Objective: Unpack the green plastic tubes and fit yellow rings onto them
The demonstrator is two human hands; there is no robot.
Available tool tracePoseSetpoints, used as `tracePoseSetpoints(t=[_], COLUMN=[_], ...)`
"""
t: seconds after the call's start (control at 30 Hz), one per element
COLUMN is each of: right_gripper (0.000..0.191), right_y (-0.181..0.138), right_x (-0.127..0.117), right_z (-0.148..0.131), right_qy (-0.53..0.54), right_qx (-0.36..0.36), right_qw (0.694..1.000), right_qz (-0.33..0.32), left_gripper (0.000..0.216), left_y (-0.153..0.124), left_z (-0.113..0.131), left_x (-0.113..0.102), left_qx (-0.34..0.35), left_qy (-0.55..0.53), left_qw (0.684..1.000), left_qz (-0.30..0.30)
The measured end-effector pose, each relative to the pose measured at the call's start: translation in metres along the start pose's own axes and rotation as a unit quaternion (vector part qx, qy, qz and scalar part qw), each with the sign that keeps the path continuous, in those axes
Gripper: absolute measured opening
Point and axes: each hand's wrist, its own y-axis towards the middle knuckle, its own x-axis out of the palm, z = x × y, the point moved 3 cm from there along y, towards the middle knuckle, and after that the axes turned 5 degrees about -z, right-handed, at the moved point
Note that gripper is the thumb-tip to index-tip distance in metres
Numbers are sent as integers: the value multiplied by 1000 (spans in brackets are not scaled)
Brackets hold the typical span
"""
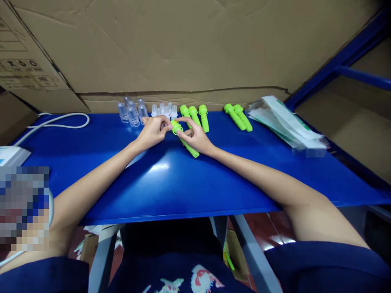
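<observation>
A lime-green plastic tube with a wide ringed head (190,148) lies tilted between my hands, its narrow end toward me. My right hand (197,137) grips it just below the head, thumb on the near side. The fingers of my left hand (154,132) are pinched together at the head's left edge; whether anything small sits between them is hidden. Just beyond my hands stand several small clear-topped white caps (165,109). Behind my right hand lie similar green tubes (203,118). To the left, several clear plastic bottle-shaped covers (133,116) stand upright.
Two more green tubes (238,117) lie farther right, beside flat plastic packets (288,124). A white cable (65,126) loops over the blue table (122,203) at left, near a white box (14,156). A cardboard wall (183,49) closes off the back.
</observation>
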Motion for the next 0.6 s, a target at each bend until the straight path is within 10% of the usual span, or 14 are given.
tracePoseSetpoints(t=[0.6], right_gripper=[63], right_y=[3], right_x=[-8], right_z=[-3], right_qy=[-22], right_qx=[-21], right_qw=[999], right_qz=[42], left_gripper=[12], left_y=[-2], left_z=[1], left_x=[5], left_qx=[-20], left_qy=[-58], left_qw=[997], left_qz=[42])
